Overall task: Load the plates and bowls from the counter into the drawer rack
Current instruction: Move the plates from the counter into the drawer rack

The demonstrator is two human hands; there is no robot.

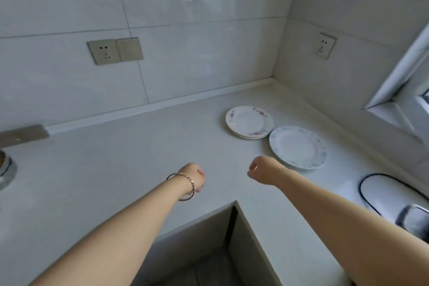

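Observation:
A short stack of white plates with pink flowers (248, 122) lies on the pale counter (139, 151) near the back right corner. Touching its right front edge is a larger white plate with a blue rim pattern (298, 147). My right hand (263, 170) hovers just left of the blue plate, fingers curled in, holding nothing. My left hand (195, 177), wearing a bracelet, is a loose fist over the counter, apart from the plates. No drawer rack is in view.
A white oval dish with a dark rim (392, 195) sits at the right, partly behind my forearm. Wall sockets (115, 51) are on the tiled wall. A metal fitting (7, 165) is at the left edge. The counter's inner corner (235, 203) drops to cabinets below.

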